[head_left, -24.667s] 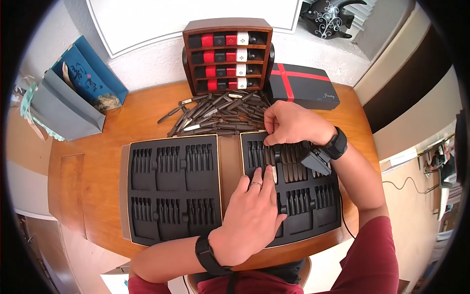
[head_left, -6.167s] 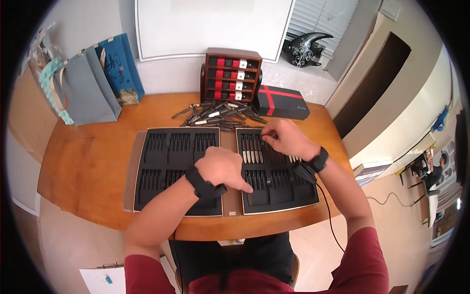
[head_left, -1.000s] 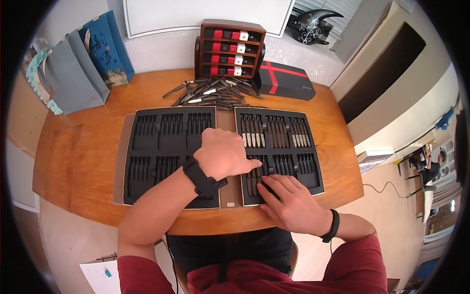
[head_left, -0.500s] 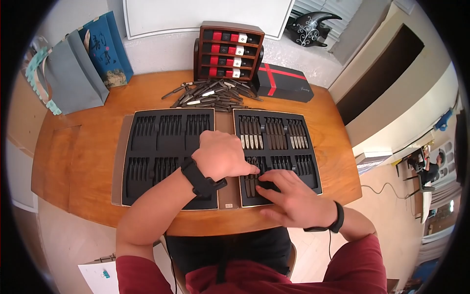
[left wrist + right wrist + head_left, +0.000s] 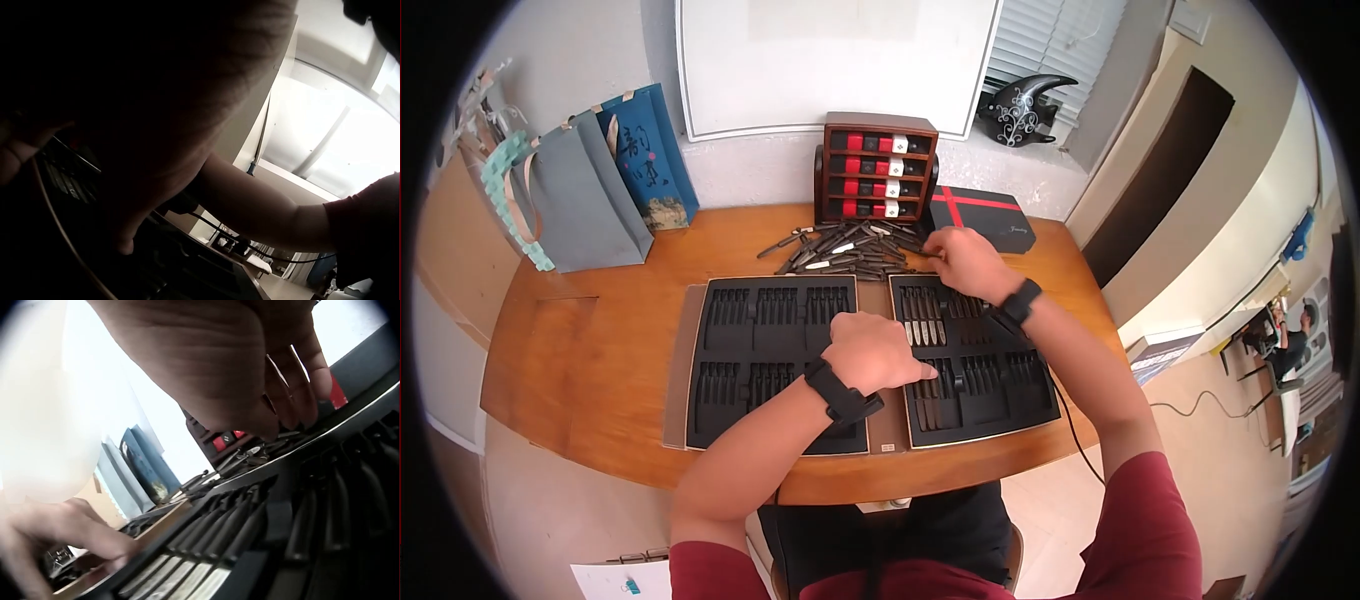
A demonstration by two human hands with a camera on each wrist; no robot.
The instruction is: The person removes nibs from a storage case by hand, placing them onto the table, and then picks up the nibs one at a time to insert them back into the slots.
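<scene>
My right hand (image 5: 975, 265) reaches to the right edge of a pile of slim, dark, pen-like tools (image 5: 840, 250) behind the trays. Its fingertips point down into the pile in the right wrist view; I cannot tell whether they hold a tool. Over the inner edge of the right black tray (image 5: 980, 437) rests my left hand (image 5: 868, 352), thumb (image 5: 925, 372) stretched out over the lower-left compartment, other fingers loosely bent. Tools with pale ends (image 5: 925, 332) lie in that tray's upper-left slots, and dark ones (image 5: 930, 412) lie below the thumb. The left black tray (image 5: 725, 340) has bare slots.
A wooden rack (image 5: 880, 125) with red, black and white blocks stands behind the pile. Right of it lies a black box (image 5: 990, 215) with red ribbon. Paper bags (image 5: 590, 200) stand back left. A cable (image 5: 1082, 440) hangs over the table's right edge.
My right hand has left the right tray's lower-left compartment and gone up to the pile. The left hand stays over the tray's inner edge. The head view has tilted upward.
</scene>
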